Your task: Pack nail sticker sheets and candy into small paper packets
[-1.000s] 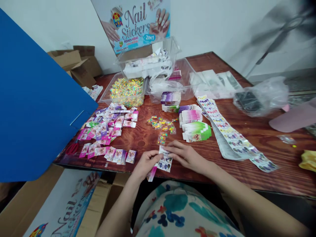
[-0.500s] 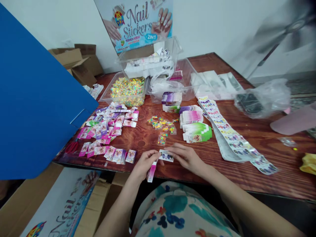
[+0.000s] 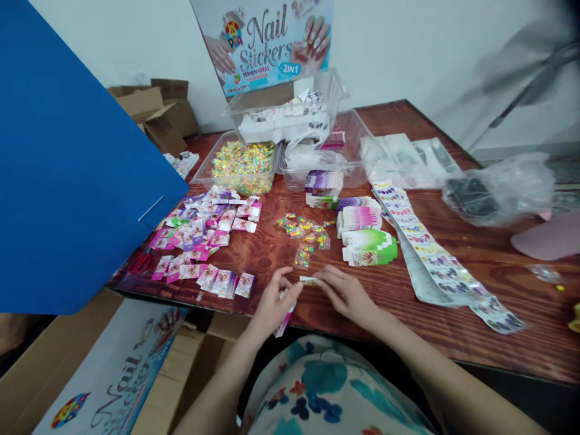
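Note:
My left hand [image 3: 277,300] is closed around a small pink-and-white box [image 3: 284,323], which sticks out below the palm at the table's front edge. Between both hands a short nail sticker strip [image 3: 309,281] is seen nearly edge-on. My right hand [image 3: 345,290] pinches the strip's right end; its left end lies by my left thumb. Just beyond the hands are several little clear packets of colourful candy [image 3: 303,255]. Flat box stacks, one pink [image 3: 360,219] and one green [image 3: 369,249], lie farther right. Finished-looking small boxes [image 3: 224,283] spread out to the left.
Long sticker sheets [image 3: 426,254] lie on the right of the wooden table [image 3: 453,329]. A clear tub of candy [image 3: 242,166] and more plastic tubs [image 3: 281,121] stand at the back. A large blue panel [image 3: 77,181] blocks the left side. A fan [image 3: 521,90] spins at right.
The sticker strip has tipped from face-up to nearly edge-on between my hands. My left fingers have lifted and the pink box has turned in my grasp. The view has shifted slightly.

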